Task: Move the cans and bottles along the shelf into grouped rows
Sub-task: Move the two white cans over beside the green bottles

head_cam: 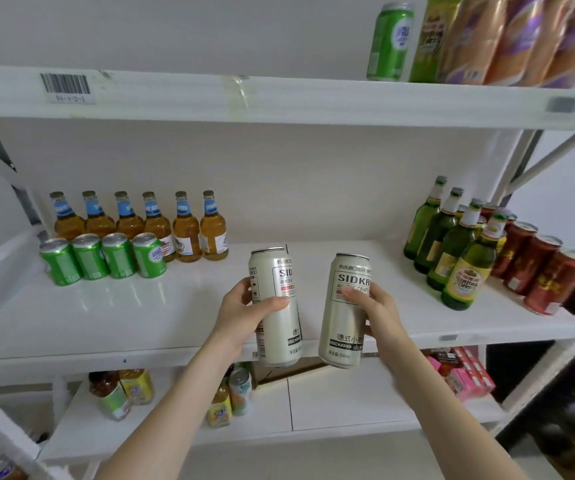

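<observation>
Left hand (248,311) and right hand (378,306) each grip a tall, smooth cream can (275,306) (345,310) (matte metal cylinders) before the glossy white shelf (140,306).

middle shelf (175,306): centre bare from front edge to back wall | before front edge centre: two held white cans (339,327) | left back corner: amber bottles (157,226) in a row, green cans (90,256) just in front | right edge: green bottles (452,244) and red cans (535,268) in rows back to front | overhead: upper shelf (279,98)
</observation>
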The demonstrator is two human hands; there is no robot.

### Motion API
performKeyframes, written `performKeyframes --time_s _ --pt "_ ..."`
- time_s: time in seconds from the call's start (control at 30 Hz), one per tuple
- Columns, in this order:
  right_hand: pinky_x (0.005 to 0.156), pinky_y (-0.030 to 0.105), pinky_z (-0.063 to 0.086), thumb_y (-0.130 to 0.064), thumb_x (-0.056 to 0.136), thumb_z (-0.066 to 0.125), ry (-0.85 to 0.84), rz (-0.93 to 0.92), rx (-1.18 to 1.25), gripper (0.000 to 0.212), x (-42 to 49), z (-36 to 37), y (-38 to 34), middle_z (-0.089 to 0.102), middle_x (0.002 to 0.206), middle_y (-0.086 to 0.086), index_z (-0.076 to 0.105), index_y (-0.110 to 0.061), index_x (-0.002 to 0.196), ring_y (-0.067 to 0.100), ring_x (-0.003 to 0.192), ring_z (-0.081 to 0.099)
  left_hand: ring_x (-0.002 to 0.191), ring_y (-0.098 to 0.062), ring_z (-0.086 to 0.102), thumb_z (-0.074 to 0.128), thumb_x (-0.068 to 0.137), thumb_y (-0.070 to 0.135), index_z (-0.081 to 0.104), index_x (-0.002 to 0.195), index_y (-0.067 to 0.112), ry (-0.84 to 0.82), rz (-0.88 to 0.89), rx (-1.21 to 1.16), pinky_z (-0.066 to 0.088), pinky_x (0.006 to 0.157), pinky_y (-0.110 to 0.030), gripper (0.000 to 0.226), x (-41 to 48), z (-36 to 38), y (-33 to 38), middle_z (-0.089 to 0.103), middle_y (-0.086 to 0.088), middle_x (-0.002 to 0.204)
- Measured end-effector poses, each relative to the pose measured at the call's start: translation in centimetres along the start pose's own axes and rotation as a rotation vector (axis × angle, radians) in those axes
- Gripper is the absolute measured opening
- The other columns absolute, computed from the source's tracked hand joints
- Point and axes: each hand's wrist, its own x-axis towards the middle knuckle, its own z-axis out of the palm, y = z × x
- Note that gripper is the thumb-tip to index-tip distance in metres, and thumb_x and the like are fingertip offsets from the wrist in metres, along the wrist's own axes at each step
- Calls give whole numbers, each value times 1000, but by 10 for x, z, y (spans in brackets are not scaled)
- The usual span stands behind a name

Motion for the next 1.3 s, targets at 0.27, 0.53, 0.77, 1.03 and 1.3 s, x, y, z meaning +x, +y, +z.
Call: performKeyframes --time_s 0.27,0.53,0.77,1.03,1.3 --pt "62 27 54 -25 86 72 29 -13 -34 30 13 -106 -6 73 99 2 62 -17 113 15 83 70 103 -20 69 86 44 44 67 110 30 -34 5 -2 56 91 -50 69 3 106 2 73 3 107" --pt "66 31 54 -23 87 71 60 -23 0 25 65 -163 -6 74 101 3 63 -19 110 20 89 70 98 -20 70 86 40 41 69 104 27 -52 28 19 57 83 -41 67 57 170 10 75 3 101" --pt "70 29 53 -21 84 76 68 -34 52 31 128 -196 -5 75 100 2 64 -16 112 20 91 71 93 -11 70 87 38 39 69 104 26 -98 59 48 54 76 -29 70 116 218 18 75 4 101" --pt "71 27 53 -19 81 79 10 -47 83 32 206 -220 4 75 102 2 64 -18 109 17 91 72 96 -15 71 90 44 22 67 105 25 -26 44 52 55 78 -31 66 179 254 9 74 0 106" --pt "74 32 54 -18 75 84 19 -54 137 40 277 -210 25 75 101 3 63 -14 109 21 93 72 97 -17 71 90 43 17 66 103 24 57 80 80 56 80 -31 65 239 265 -2 75 2 102"
